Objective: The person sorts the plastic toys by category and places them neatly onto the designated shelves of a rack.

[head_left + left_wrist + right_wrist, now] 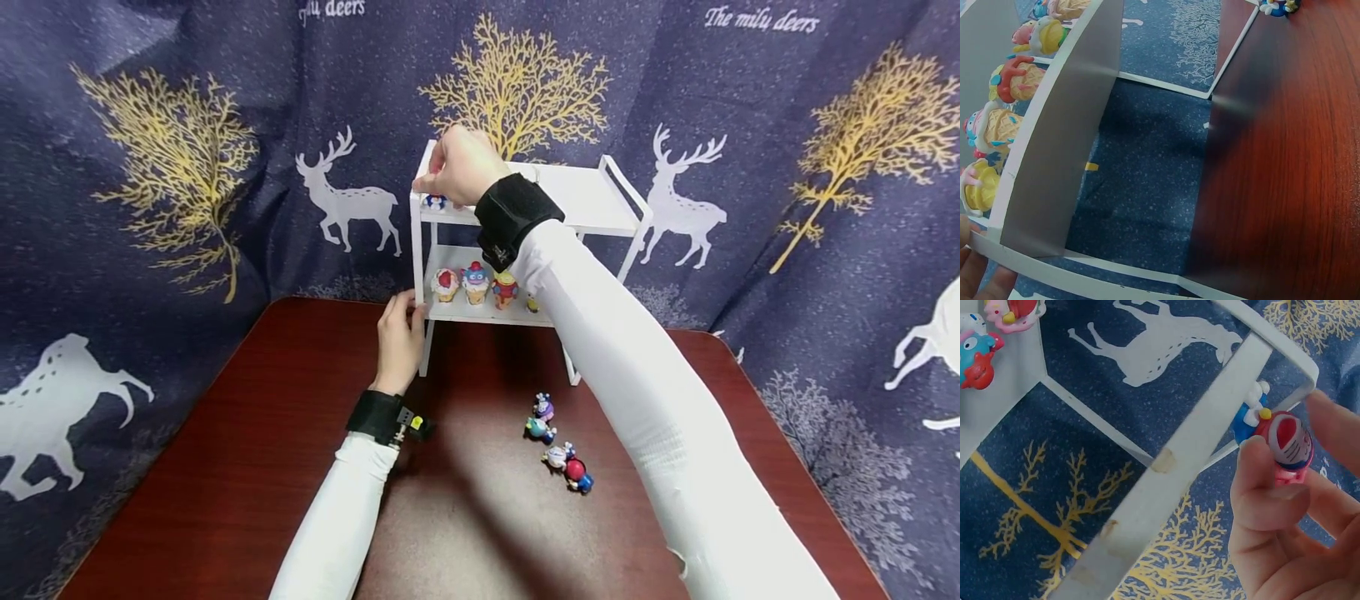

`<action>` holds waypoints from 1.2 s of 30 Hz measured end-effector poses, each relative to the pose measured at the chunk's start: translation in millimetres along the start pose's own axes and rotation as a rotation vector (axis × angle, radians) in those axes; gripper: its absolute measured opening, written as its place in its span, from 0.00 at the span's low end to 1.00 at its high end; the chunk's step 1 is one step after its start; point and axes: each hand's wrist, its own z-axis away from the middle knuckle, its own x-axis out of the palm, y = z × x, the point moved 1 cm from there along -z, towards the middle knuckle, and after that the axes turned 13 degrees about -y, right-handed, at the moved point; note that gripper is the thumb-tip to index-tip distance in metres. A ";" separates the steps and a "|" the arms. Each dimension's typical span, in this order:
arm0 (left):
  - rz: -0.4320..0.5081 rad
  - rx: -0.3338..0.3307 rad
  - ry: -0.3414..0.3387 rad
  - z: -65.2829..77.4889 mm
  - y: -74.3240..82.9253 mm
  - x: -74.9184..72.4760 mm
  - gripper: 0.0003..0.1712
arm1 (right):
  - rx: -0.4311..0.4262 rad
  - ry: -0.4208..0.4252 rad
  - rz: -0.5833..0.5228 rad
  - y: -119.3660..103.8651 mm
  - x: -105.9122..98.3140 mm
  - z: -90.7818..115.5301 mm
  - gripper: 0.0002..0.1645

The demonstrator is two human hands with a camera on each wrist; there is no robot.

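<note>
A white two-tier shelf rack (pixel 600 200) stands at the back of the table. My left hand (pixel 400 337) grips its left front post at the height of the lower tier; in the left wrist view its fingers (pixel 985 275) curl by the white frame. At the upper tier's left end, my right hand (pixel 465 171) holds a small red-and-blue figurine (pixel 1288 440) between thumb and fingers. On the lower tier stand several ice-cream-cone figurines, among them one with a red top (pixel 445 284) and one with a blue face (pixel 476 282).
Several small figurines lie on the red-brown table right of centre, such as a purple one (pixel 543 408), a teal one (pixel 538 428) and a red-and-blue one (pixel 577 473). A dark blue curtain (pixel 300 50) with deer and trees hangs behind the rack.
</note>
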 end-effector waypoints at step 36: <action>0.005 -0.060 -0.016 -0.4 1.6 2.2 0.11 | -0.345 0.163 0.069 120.1 94.9 155.5 0.31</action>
